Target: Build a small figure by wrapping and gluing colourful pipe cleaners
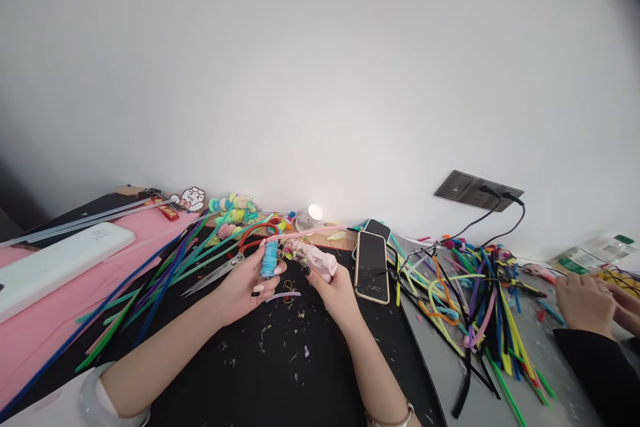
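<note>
My left hand [250,283] is closed around a light blue coil of wound pipe cleaner [270,258], which stands roughly upright between thumb and fingers. A pink pipe cleaner [310,232] stretches to the right from near the coil's top. In my right hand [340,293] is a pale pink hot glue gun [323,260], its front end pointing left toward the coil. My right fingers wrap its handle, so the trigger is hidden. Scissors [220,273] with orange-red handles lie beside my left hand. Below the coil, a short lilac pipe cleaner piece [283,295] rests on the black mat [260,373].
Two phones, the nearer a white-edged phone [372,268], lie right of my right hand. Loose pipe cleaners [480,300] and black cables pile up farther right, below a wall socket [477,191]. Another person's hands [587,303] work at the far right. A white case [65,267] lies left.
</note>
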`<state>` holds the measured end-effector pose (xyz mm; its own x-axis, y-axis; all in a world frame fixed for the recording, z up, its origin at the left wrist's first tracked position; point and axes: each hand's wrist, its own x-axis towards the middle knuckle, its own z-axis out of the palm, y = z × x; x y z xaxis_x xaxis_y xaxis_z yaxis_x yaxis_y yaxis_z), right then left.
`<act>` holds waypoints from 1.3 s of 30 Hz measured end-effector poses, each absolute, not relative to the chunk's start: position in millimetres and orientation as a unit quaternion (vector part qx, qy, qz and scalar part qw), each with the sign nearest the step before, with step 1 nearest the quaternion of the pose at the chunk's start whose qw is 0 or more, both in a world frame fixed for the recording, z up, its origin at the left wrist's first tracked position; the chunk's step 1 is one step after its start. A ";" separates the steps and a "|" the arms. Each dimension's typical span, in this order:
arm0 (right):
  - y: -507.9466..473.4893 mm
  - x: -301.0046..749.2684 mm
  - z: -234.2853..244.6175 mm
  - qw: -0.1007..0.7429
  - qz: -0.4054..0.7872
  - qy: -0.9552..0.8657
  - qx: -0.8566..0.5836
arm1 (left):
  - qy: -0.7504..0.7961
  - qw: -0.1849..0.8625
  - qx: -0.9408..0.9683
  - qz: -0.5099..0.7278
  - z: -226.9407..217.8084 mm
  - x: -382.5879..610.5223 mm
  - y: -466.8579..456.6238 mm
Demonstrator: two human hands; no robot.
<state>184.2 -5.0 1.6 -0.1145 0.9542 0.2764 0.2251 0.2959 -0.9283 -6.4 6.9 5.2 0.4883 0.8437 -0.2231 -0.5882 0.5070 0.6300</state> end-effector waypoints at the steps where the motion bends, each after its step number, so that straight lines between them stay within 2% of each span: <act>1: -5.5 183.9 1.4 0.482 0.380 -0.644 -0.457 | 0.262 0.828 0.251 0.427 4.5 -6.0 6.9; 6: -6.2 183.1 -0.2 0.476 0.388 -0.642 -0.459 | 0.273 0.822 0.278 0.415 6.9 -4.5 4.6; 24: -8.3 180.0 0.0 0.540 0.445 -0.598 -0.391 | 0.277 0.809 0.310 0.416 0.3 -3.3 5.1; 30: -8.8 176.0 4.3 0.551 0.408 -0.613 -0.393 | 0.285 0.801 0.343 0.400 2.9 -1.5 2.8; 39: -9.2 181.3 5.3 0.522 0.316 -0.664 -0.433 | 0.286 0.794 0.349 0.408 -3.2 -2.0 4.3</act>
<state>181.3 -9.2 5.3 -0.0807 0.9045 0.4188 0.2448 0.4253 -0.8713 -2.0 4.3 -3.2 0.5034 0.8472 -0.1697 -0.4480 0.4239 0.7872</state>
